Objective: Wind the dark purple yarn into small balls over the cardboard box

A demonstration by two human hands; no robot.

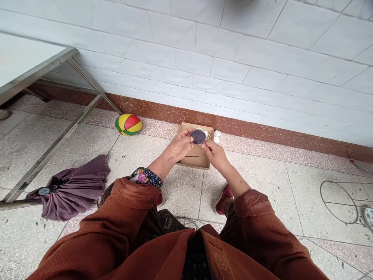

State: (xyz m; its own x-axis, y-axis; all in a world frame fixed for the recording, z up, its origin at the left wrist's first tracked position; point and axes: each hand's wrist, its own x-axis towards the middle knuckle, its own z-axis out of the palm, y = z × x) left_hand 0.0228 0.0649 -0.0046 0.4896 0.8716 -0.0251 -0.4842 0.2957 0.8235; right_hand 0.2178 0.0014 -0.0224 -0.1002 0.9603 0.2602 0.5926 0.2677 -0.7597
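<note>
My left hand (184, 143) holds the left edge of a dark purple-grey round wad (198, 136), which looks soft, like a small ball of yarn. On its lower right edge, the fingers of my right hand (215, 154) pinch the same wad. Both hands are above a shallow open cardboard box (198, 161) on the floor by the wall. White, string-like material (206, 133) shows behind the wad, partly hidden by it. Just outside the box's right side lies a white bundle (217, 136).
A red, yellow and green ball (128, 124) lies left of the box. Nearer me is a purple folded umbrella (77, 188), beside a metal-framed table (55, 58). A wire ring frame (339, 202) stands at the right. The tiled wall (186, 70) runs along the back.
</note>
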